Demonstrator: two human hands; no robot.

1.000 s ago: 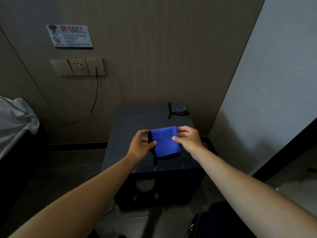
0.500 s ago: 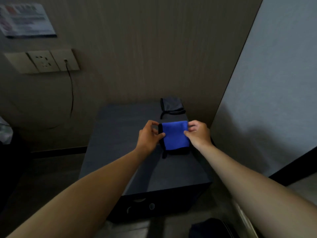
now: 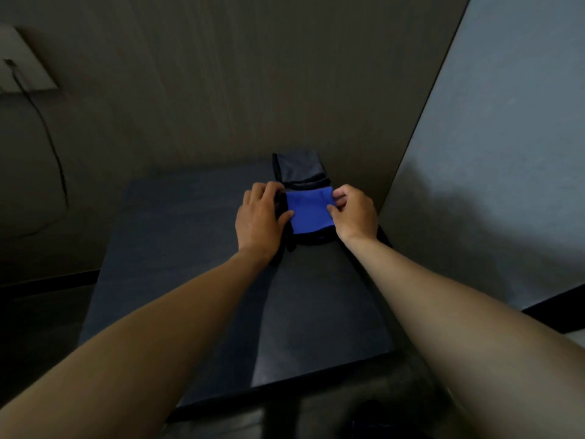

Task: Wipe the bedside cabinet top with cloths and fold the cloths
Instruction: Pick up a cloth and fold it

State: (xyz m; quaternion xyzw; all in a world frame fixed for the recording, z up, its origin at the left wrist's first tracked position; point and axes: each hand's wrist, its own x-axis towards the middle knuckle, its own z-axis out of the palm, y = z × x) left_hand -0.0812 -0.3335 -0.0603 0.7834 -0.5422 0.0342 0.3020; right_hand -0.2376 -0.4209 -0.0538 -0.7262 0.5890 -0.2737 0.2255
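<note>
A folded blue cloth (image 3: 309, 211) with a black edge lies near the back right of the dark bedside cabinet top (image 3: 196, 264). My left hand (image 3: 259, 217) pinches its left side and my right hand (image 3: 354, 213) pinches its right side. Just behind it, against the wall, lies a folded dark grey cloth (image 3: 299, 169), its front edge touching or nearly touching the blue one.
A wood-panelled wall (image 3: 237, 83) stands right behind the cabinet. A pale grey wall (image 3: 506, 153) closes in on the right. At the far left a wall socket plate (image 3: 22, 68) has a black cable (image 3: 50, 144) hanging from it.
Both hands have carried the blue cloth away from me toward the back of the cabinet, down next to the grey cloth. The view has moved closer and tilted down.
</note>
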